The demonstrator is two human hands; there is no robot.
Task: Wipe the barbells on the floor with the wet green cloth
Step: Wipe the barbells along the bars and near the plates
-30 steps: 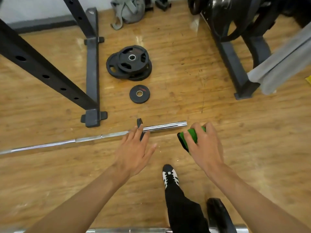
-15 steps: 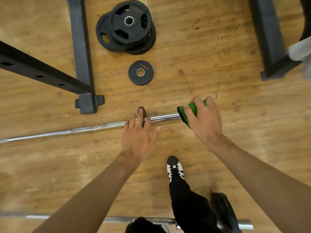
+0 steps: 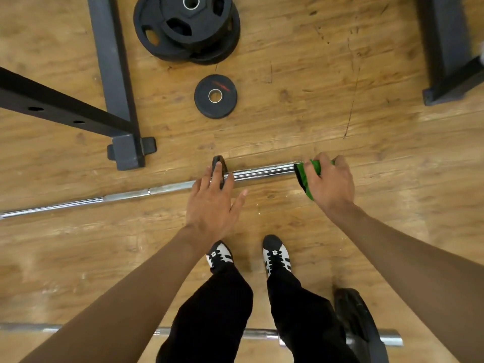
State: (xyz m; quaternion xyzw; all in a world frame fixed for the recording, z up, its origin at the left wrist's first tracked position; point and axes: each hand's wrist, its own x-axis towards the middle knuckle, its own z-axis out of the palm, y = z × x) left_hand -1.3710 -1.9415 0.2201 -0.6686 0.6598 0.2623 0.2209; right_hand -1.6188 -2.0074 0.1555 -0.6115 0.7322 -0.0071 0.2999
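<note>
So the far bar (image 3: 162,189) lies flat on the wood floor (image 3: 392,218), running from the left edge over to the right hand (image 3: 330,184). The near bar (image 3: 262,334) sits behind the feet with a plate (image 3: 358,320) on its right end. The right hand is curled round the cloth (image 3: 305,176), which is bunched up right on the tip of the far bar's sleeve. The left hand (image 3: 212,205) is flat, fingers straight and a bit spread, fingertips at the collar (image 3: 218,166). Looks like it's steadying the bar, but I can't swear it's touching. Handling-wise, the bar is stiff, heavy steel with smooth chrome and no plates on it, so I'd guess it rolls easily if nudged sideways. No need to lift it, just pin it near the collar and drag the cloth along. The cloth is soft and light, and wet it should wrap round the sleeve nicely, so take it in a full fist to hug the metal. Wet chrome gets slippery, so the steadying hand is better on a dry part.
</note>
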